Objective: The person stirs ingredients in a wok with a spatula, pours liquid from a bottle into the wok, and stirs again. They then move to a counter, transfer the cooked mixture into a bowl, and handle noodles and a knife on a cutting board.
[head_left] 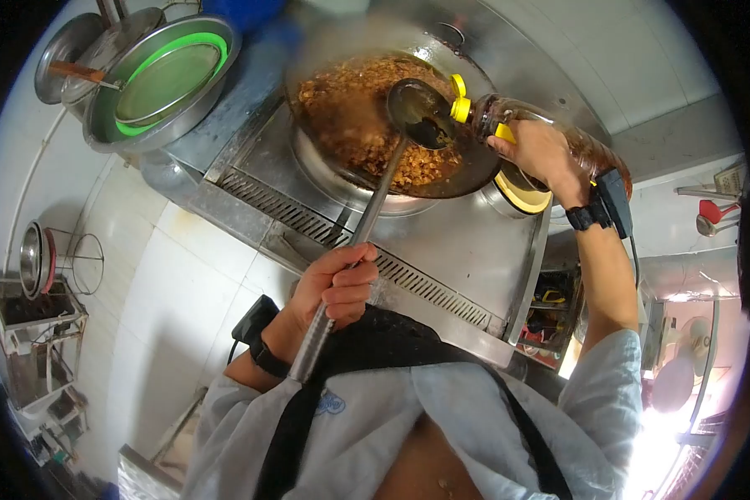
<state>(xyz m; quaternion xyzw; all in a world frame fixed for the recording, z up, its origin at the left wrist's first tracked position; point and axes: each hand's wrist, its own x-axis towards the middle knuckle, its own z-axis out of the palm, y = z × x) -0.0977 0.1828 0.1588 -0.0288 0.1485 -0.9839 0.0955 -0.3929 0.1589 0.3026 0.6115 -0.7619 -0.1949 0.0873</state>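
Observation:
My left hand (342, 283) is wrapped round the metal handle of a long ladle (381, 196). The ladle's bowl is over the wok (475, 171), with dark liquid in it. Brown chopped food (350, 100) in oil fills much of the wok. In my right hand (544, 156) is a large clear plastic bottle (587, 133), tilted so that its mouth points at the ladle bowl. The bottle's yellow flip cap stands raised, right beside the bowl's rim. Dark liquid shows inside the bottle.
A metal basin (100, 137) holding a green-rimmed strainer (171, 83) stands at the upper left. A yellow-rimmed container (521, 196) sits right of the wok. The slotted stove edge (433, 287) runs before me. Kitchen tools (712, 212) hang at the far right.

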